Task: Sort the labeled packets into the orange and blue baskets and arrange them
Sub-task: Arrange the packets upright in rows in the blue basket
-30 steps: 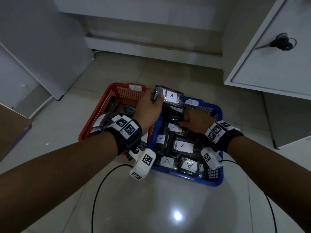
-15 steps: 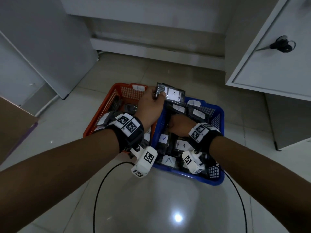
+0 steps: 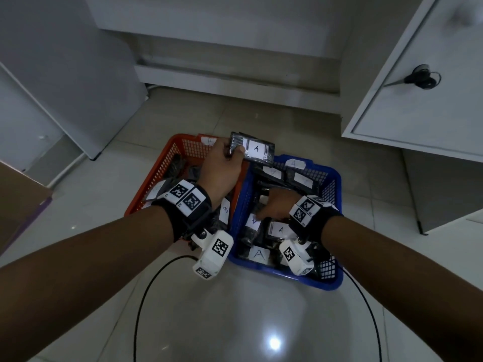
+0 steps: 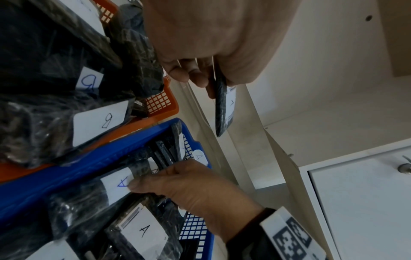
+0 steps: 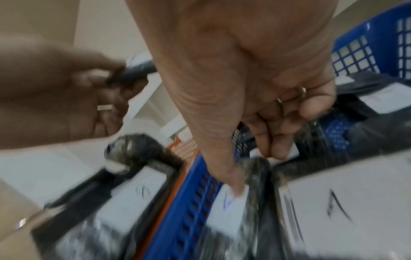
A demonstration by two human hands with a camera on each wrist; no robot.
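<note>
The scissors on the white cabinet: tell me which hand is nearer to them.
Right. The right hand is down in the blue basket, below and left of the scissors. The left hand holds a packet labeled A over the baskets, further left.

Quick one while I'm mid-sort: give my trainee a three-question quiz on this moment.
1. True or false: the left hand holds a packet marked A above the baskets.
2. Which basket is the right hand reaching into?
a) orange basket
b) blue basket
c) neither
3. Fill in: the label under the right thumb reads ___.

Key: 1 true; 2 b; 3 A.
</note>
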